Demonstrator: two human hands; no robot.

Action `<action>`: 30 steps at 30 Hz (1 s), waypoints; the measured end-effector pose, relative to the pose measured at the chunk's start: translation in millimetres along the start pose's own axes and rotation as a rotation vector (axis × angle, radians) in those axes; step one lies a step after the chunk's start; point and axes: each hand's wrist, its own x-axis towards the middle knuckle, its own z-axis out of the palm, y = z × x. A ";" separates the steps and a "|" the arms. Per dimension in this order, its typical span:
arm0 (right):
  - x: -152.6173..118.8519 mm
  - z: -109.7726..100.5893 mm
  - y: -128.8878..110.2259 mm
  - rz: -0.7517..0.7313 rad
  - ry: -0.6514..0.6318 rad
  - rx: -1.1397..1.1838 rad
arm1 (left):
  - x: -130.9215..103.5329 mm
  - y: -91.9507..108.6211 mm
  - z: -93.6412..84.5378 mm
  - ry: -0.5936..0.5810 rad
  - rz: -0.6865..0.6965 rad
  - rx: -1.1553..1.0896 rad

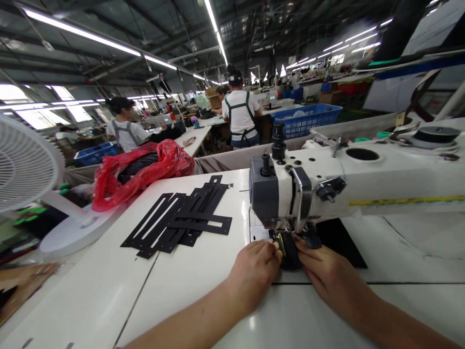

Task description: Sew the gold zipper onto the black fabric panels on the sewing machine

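1. Workpiece [289, 249]: one small black piece, dark and matte, with a short strip of yellow-gold teeth or stitching along its left edge. It lies on the white tabletop [203, 271] directly under the needle end of the sewing machine [327, 189], near the table's middle and closer to its near edge than its far one.
2. Left hand [254, 271]: fingers curled, fingertips pinching the workpiece's left edge.
3. Right hand [329, 274]: fingers extended fairly flat, tips pressing on the workpiece's right side; nothing enclosed in the palm.
4. Black cut-out templates [181, 220]: a loose overlapping pile toward the tabletop's far left; exact count cannot be told.
5. One red plastic bag [141, 169] at the far-left edge; one white fan [25, 165] off the left edge.
6. Three other people visible at benches beyond; one blue basket [305, 118].
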 end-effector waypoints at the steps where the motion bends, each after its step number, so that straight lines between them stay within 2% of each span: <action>1: 1.9 -0.3 0.4 0.005 0.003 0.008 | 0.5 -1.2 1.0 -0.015 -0.010 -0.003; 9: 11.5 3.2 8.9 0.051 0.025 0.034 | -6.5 -4.5 6.0 -0.125 -0.100 -0.097; 15: 14.5 9.9 17.7 0.100 0.016 0.006 | -7.2 -8.4 10.1 -0.112 -0.103 -0.089; 23: 16.0 15.3 27.5 0.126 0.001 -0.015 | -1.6 -14.6 15.3 -0.184 -0.190 -0.079; 30: 15.0 16.7 30.5 0.092 -0.008 -0.018 | -5.1 -17.1 22.2 -0.132 -0.184 -0.121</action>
